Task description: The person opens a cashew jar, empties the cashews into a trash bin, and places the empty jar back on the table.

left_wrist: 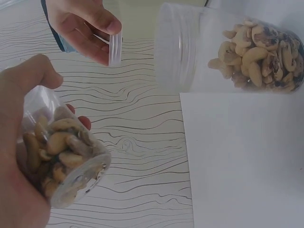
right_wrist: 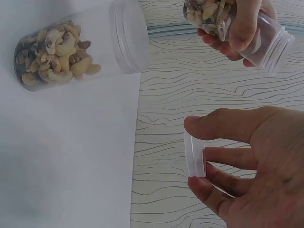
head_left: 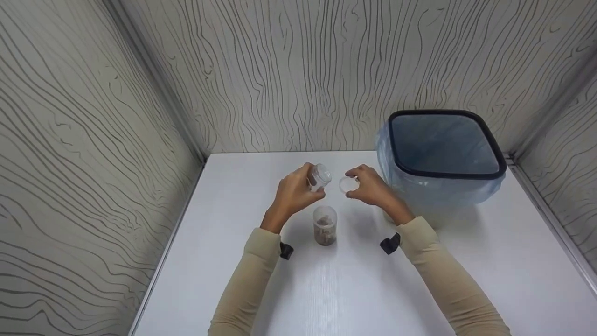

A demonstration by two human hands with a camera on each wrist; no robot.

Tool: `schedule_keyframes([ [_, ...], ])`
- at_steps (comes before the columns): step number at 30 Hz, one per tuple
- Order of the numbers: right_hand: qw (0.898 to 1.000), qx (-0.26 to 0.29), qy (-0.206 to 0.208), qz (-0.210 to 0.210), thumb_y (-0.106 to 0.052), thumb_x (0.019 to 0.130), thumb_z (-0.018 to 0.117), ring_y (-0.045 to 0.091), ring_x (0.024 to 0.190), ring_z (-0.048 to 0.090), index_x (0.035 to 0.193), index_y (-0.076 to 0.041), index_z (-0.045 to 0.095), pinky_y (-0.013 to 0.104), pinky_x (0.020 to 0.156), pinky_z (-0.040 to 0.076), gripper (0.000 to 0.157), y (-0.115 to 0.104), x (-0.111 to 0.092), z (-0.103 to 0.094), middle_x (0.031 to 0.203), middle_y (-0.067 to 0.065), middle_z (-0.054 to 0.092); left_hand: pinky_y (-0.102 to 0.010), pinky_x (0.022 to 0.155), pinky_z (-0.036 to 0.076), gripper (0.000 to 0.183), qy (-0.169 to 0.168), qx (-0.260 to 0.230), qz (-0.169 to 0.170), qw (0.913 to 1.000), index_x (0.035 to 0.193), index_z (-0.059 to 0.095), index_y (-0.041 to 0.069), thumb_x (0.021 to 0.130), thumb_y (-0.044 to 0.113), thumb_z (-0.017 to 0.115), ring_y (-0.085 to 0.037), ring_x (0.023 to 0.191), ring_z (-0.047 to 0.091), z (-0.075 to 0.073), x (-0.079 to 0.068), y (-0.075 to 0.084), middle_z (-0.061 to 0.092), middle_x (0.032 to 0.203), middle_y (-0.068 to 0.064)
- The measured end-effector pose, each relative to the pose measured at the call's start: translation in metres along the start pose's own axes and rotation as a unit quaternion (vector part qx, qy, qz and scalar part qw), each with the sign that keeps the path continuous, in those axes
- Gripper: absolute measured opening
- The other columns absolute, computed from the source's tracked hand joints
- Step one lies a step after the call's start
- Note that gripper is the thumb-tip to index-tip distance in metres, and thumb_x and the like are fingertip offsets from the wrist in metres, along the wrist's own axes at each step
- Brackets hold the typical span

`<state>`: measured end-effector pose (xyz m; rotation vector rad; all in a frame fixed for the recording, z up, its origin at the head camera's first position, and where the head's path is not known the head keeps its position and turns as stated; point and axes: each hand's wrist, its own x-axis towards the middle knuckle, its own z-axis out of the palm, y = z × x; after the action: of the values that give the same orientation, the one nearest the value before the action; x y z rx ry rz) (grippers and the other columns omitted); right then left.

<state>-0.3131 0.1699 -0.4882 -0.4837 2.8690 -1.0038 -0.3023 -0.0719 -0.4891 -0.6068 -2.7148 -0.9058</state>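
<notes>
Left hand (head_left: 293, 191) grips the small jar (right_wrist: 267, 42) inside curled fingers, mouth up, long axis seemingly leaning toward the right hand (head_left: 371, 187) (pinching a lid (right_wrist: 194, 154)).

Nuts (left_wrist: 256, 59) lie in a jar (head_left: 325, 228) on the table (head_left: 224, 210). Beyond that jar, the left hand (head_left: 294, 190) holds a second jar (head_left: 322, 175), left of the lid (right_wrist: 194, 156) in the right hand (head_left: 373, 189). Farther right, a bin (head_left: 443, 186) stands before the wall (head_left: 298, 84).

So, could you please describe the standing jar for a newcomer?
On the white table, left of the black-rimmed bin, look between the person's wrists. There stands a clear jar of cashews, upright, unlike the other cashew jar, tilted in the left hand.
</notes>
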Motion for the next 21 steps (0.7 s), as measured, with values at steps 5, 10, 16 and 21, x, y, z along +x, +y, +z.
schedule_keyframes([
  [5, 1.0, 0.001, 0.004, 0.0, -0.006, 0.084, 0.083, 0.045, 0.12, 0.062, 0.136, 0.008, 0.065, 0.056, 0.102, 0.055, 0.057, 0.004, 0.001, 0.006, 0.132, 0.029, 0.062, -0.032, 0.074, 0.058, 0.047, 0.001, 0.001, 0.005, 1.0, 0.125, 0.065, 0.01, 0.085, 0.027, 0.084, -0.016, 0.085, 0.068, 0.0, -0.001, 0.0, 0.075, 0.103, -0.003],
  [10, 1.0, -0.003, 0.003, 0.005, -0.006, 0.084, 0.083, 0.045, 0.119, 0.062, 0.136, 0.009, 0.065, 0.056, 0.103, 0.054, 0.057, 0.008, 0.001, 0.011, 0.131, 0.03, 0.062, -0.033, 0.075, 0.059, 0.047, 0.002, 0.004, 0.007, 1.0, 0.125, 0.065, 0.01, 0.086, 0.027, 0.083, -0.016, 0.086, 0.068, -0.001, -0.001, 0.001, 0.075, 0.104, -0.003],
  [16, 1.0, 0.0, -0.006, 0.006, -0.006, 0.086, 0.083, 0.046, 0.121, 0.061, 0.137, 0.009, 0.064, 0.057, 0.104, 0.054, 0.057, 0.012, 0.0, 0.015, 0.133, 0.029, 0.061, -0.032, 0.076, 0.059, 0.048, 0.003, 0.002, 0.008, 1.0, 0.126, 0.065, 0.01, 0.085, 0.026, 0.084, -0.016, 0.087, 0.069, -0.002, 0.0, 0.002, 0.075, 0.103, -0.003],
  [21, 1.0, -0.001, -0.009, 0.003, -0.007, 0.086, 0.083, 0.046, 0.121, 0.062, 0.137, 0.01, 0.063, 0.056, 0.103, 0.054, 0.057, 0.015, 0.001, 0.019, 0.133, 0.03, 0.061, -0.032, 0.076, 0.06, 0.048, 0.007, 0.002, 0.01, 0.9999, 0.126, 0.065, 0.01, 0.085, 0.025, 0.084, -0.016, 0.087, 0.07, -0.004, 0.002, 0.004, 0.076, 0.103, -0.003],
])
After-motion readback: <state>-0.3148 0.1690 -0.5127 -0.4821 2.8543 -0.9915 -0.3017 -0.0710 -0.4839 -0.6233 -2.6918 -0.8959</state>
